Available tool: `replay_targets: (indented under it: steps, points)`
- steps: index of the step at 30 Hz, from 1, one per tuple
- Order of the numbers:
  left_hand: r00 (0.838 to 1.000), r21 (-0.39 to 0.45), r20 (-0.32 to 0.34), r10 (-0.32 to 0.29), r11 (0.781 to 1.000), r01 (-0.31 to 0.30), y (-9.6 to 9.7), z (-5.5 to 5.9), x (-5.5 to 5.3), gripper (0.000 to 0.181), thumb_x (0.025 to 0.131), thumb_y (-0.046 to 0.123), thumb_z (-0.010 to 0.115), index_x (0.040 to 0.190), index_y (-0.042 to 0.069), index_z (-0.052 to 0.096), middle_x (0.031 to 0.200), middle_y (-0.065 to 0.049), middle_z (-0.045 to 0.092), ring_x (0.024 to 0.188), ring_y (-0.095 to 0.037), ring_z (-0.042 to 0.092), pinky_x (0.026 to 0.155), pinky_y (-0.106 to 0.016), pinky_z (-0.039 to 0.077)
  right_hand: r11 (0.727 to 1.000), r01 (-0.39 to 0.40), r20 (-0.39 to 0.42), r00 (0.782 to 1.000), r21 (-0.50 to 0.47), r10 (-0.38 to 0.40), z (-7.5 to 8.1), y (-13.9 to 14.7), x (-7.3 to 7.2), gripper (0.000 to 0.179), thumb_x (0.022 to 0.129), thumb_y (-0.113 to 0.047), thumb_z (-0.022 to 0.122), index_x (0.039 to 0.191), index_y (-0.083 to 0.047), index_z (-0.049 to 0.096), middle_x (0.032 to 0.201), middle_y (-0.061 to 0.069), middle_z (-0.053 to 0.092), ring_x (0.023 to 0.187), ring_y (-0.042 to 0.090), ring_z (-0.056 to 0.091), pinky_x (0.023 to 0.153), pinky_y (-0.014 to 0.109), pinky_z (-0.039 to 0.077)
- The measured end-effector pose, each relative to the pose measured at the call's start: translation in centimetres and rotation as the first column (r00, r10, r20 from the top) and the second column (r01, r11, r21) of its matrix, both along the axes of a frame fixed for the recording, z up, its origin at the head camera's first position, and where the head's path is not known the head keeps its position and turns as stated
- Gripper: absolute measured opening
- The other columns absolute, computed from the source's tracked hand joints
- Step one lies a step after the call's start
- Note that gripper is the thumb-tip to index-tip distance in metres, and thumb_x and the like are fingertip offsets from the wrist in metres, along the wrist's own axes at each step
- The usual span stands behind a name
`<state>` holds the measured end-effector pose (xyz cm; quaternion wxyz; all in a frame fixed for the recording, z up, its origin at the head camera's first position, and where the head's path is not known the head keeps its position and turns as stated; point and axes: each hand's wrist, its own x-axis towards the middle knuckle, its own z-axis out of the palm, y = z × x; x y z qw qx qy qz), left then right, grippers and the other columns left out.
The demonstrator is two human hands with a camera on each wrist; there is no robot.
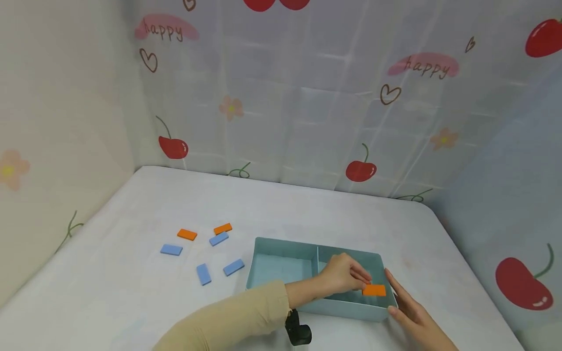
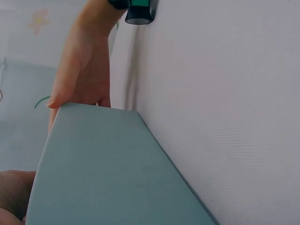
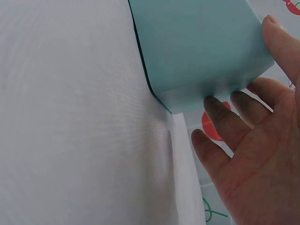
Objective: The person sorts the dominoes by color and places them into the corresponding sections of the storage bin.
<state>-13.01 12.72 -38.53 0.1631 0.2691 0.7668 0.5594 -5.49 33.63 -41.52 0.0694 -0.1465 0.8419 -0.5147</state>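
Note:
Between the fingertips of my left hand (image 1: 344, 274) is the left end of a flat orange rectangular tile (image 1: 375, 290). The tile is over the right compartment of a blue-green divided box (image 1: 342, 309) in the head view. At the box's right end rests my right hand (image 1: 411, 312), thumb by the front corner and fingers along the end wall. The right wrist view shows those fingers (image 3: 229, 123) spread and fairly straight against the wall. Part of the right compartment's floor is hidden behind my left hand.
Left of the box lie several blue tiles (image 1: 234, 266) and two more orange tiles (image 1: 187, 234), scattered over the white tabletop (image 1: 131, 292). A divider (image 1: 318, 261) splits the box. Behind the table hangs a cherry-printed curtain (image 1: 285, 112).

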Motion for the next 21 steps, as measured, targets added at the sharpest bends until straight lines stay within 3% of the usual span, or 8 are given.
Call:
replay_targets:
  steps: [6,9,10,14,16,17,21]
  points:
    - [0.999,-0.098,-0.034,0.003,0.995,-0.007,0.8,-0.4,0.1,0.014,0.074,-0.007,0.075,0.084,0.002,0.075,0.070,0.003,0.069,0.059,0.001,0.060,0.051,-0.013,0.047,1.000,-0.004,-0.003,1.000,-0.005,0.004,-0.3,-0.2,0.0,0.060,0.100,-0.005,0.043,0.149,-0.001,0.009,0.152,0.021,0.003,0.124,-0.020,0.013,0.092,0.008,0.020]
    - [0.996,-0.169,-0.088,-0.011,0.986,-0.004,1.0,-0.6,0.2,0.014,0.073,-0.006,0.075,0.083,0.003,0.075,0.068,0.005,0.068,0.057,0.003,0.059,0.052,-0.012,0.046,1.000,-0.023,-0.014,1.000,-0.020,0.023,-0.5,-0.1,0.0,0.060,0.100,-0.003,0.042,0.149,-0.001,0.008,0.153,0.008,0.004,0.125,-0.019,0.011,0.092,0.005,0.019]
    - [0.992,-0.198,-0.123,-0.017,0.980,-0.008,1.1,-0.6,0.1,0.013,0.073,-0.005,0.075,0.082,0.004,0.075,0.068,0.006,0.068,0.057,0.004,0.058,0.058,-0.011,0.047,0.999,-0.030,-0.022,0.999,-0.023,0.030,-0.5,-0.1,-0.1,0.060,0.100,-0.003,0.042,0.149,-0.001,0.008,0.153,0.003,0.005,0.126,-0.018,0.011,0.092,0.005,0.019]
    - [0.972,-0.287,-0.233,-0.011,0.956,-0.057,1.5,-1.0,-0.1,0.014,0.073,-0.002,0.074,0.080,0.009,0.077,0.067,0.010,0.067,0.059,0.006,0.055,0.060,-0.009,0.044,0.999,-0.044,-0.064,0.997,-0.015,0.043,-0.5,0.2,-0.2,0.060,0.099,0.000,0.041,0.150,-0.003,0.008,0.150,-0.015,0.009,0.127,-0.017,0.009,0.093,0.005,0.019]
    - [0.962,-0.321,-0.274,-0.006,0.943,-0.086,1.7,-1.0,-0.2,0.015,0.073,-0.001,0.074,0.080,0.011,0.077,0.067,0.011,0.067,0.061,0.005,0.055,0.060,-0.009,0.043,0.999,-0.049,-0.087,0.995,-0.009,0.048,-0.5,0.3,-0.2,0.061,0.099,0.001,0.041,0.150,-0.003,0.009,0.150,-0.016,0.010,0.128,-0.016,0.009,0.093,0.005,0.020]
    - [0.960,-0.336,-0.280,-0.001,0.937,-0.097,1.8,-1.0,-0.2,0.015,0.074,-0.001,0.074,0.080,0.012,0.077,0.068,0.012,0.066,0.063,0.005,0.054,0.054,-0.008,0.041,0.999,-0.052,-0.094,0.994,-0.010,0.051,-0.5,0.3,-0.2,0.061,0.098,0.002,0.041,0.150,-0.003,0.009,0.150,-0.016,0.010,0.128,-0.016,0.009,0.093,0.005,0.020]
    - [0.955,-0.384,-0.296,-0.003,0.916,-0.116,2.0,-0.8,-0.1,0.017,0.074,-0.001,0.073,0.082,0.014,0.077,0.069,0.013,0.066,0.066,0.005,0.055,0.055,-0.007,0.040,0.997,-0.074,-0.104,0.992,-0.021,0.072,-0.6,0.3,-0.2,0.061,0.098,0.004,0.041,0.150,-0.004,0.008,0.151,-0.016,0.009,0.128,-0.015,0.009,0.094,0.005,0.020]
